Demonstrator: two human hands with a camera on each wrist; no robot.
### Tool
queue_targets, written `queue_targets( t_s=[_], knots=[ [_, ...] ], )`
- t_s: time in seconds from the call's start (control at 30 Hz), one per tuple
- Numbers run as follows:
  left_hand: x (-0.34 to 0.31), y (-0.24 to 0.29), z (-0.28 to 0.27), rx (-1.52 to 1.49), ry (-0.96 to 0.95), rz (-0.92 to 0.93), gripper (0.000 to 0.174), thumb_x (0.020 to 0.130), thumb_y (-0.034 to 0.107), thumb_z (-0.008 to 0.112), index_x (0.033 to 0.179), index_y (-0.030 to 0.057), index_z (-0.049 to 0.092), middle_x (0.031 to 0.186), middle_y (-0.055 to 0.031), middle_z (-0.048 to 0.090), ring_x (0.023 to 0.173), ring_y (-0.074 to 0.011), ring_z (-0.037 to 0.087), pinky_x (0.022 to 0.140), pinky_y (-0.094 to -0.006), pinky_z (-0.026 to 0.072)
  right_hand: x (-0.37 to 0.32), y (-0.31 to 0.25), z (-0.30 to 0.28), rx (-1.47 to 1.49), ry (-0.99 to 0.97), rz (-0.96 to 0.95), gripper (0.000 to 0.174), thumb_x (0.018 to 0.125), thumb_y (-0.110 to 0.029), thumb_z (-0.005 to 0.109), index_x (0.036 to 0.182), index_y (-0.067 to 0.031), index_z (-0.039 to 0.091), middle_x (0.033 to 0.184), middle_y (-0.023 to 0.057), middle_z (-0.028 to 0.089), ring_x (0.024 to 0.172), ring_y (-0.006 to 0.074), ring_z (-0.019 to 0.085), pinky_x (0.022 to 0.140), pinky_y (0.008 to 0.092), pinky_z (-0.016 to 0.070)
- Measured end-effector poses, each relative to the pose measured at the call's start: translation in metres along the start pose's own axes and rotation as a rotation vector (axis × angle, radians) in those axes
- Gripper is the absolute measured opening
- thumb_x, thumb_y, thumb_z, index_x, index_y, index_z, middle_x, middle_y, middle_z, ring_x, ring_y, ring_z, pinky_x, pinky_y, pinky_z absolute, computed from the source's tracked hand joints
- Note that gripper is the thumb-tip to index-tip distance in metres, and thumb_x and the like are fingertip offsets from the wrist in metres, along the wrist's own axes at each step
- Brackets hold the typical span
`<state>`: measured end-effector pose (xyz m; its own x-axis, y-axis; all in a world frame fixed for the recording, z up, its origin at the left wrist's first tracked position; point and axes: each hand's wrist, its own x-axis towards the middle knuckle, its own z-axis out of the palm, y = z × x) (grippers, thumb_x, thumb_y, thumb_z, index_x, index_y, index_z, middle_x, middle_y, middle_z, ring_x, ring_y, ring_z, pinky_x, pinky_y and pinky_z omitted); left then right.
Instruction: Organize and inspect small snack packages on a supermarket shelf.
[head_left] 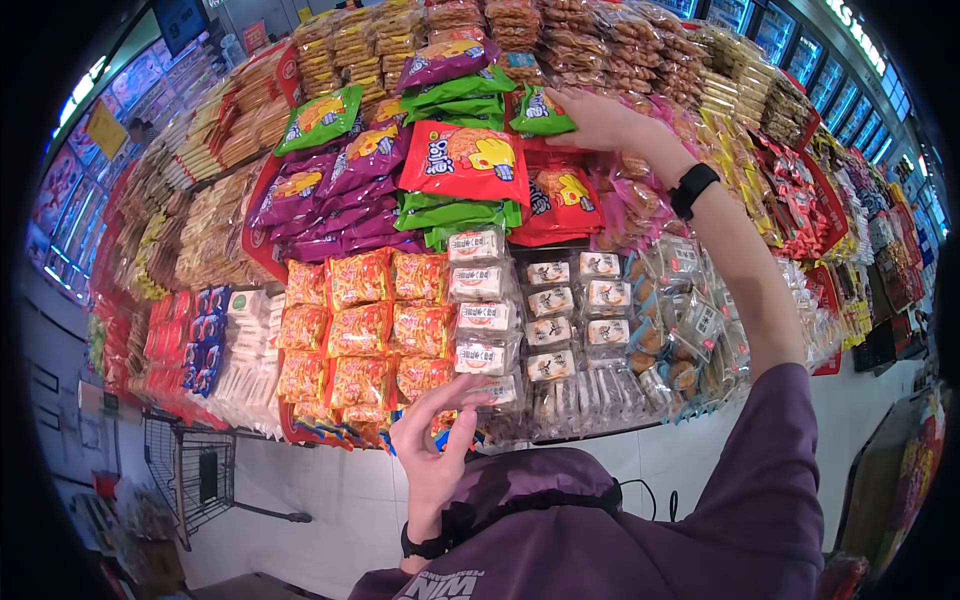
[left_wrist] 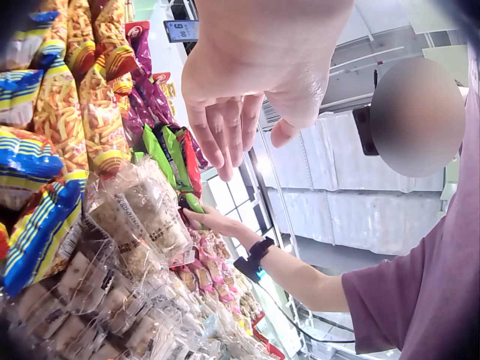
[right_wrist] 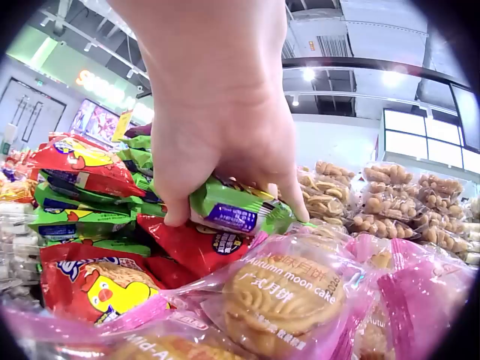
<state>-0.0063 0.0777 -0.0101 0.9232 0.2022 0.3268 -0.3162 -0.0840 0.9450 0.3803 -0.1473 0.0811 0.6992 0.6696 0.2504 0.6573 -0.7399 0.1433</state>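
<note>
My right hand point(head_left: 606, 124) grips a small green snack bag point(head_left: 541, 113) with a yellow chicken picture, over red bags at the back of the display. From the right wrist view, thumb and fingers pinch the green bag point(right_wrist: 238, 211) at its two ends, just above a red bag point(right_wrist: 191, 241). My left hand point(head_left: 432, 445) hovers at the display's front edge, near white-labelled packets point(head_left: 485, 355), its fingers loosely bent around nothing. Between the hands lies a large red chicken bag point(head_left: 465, 165) on a stack of green bags point(head_left: 440, 213).
Purple bags point(head_left: 335, 195) fill the left of the middle section. Orange noodle-snack packs point(head_left: 360, 330) line the front. Pink-wrapped moon cakes point(right_wrist: 285, 292) lie right of the red bags. A shopping cart point(head_left: 205, 475) stands on the floor at lower left.
</note>
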Motion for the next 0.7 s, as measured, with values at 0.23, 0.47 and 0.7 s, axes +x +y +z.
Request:
queue_targets(
  t_s=[0.23,0.47,0.7],
  knots=[
    [0.000,-0.001,0.005,-0.054,0.029,-0.012,0.027,0.085,-0.002,0.061,0.112,-0.0051,0.064,0.102,-0.0157,0.070,0.089,-0.0201,0.070,0.083,-0.0311,0.0506,-0.003,-0.001,-0.020,-0.022,0.231,-0.054,0.049,0.084,-0.022,0.061,0.125,-0.0024,0.043,0.088,0.0227,0.065,0.084,0.0414,0.063,0.076,0.0494,0.0496],
    [0.004,0.003,0.013,-0.154,-0.004,-0.058,0.030,0.090,0.000,0.057,0.119,-0.0076,0.058,0.109,-0.0195,0.067,0.095,-0.0243,0.068,0.085,-0.0346,0.0513,-0.044,-0.045,-0.077,0.147,0.551,0.022,0.031,0.087,-0.016,0.055,0.113,-0.0031,0.043,0.083,0.0218,0.064,0.076,0.0413,0.063,0.067,0.0504,0.0500],
    [0.028,0.010,0.039,-0.452,-0.165,-0.010,0.063,0.095,0.027,0.056,0.144,-0.0038,0.031,0.141,-0.0232,0.042,0.125,-0.0281,0.050,0.097,-0.0385,0.0438,-0.135,-0.164,-0.093,0.122,0.579,-0.338,0.033,0.081,-0.015,0.060,0.111,-0.0004,0.056,0.108,0.0148,0.064,0.098,0.0267,0.065,0.079,0.0382,0.0544]
  ],
)
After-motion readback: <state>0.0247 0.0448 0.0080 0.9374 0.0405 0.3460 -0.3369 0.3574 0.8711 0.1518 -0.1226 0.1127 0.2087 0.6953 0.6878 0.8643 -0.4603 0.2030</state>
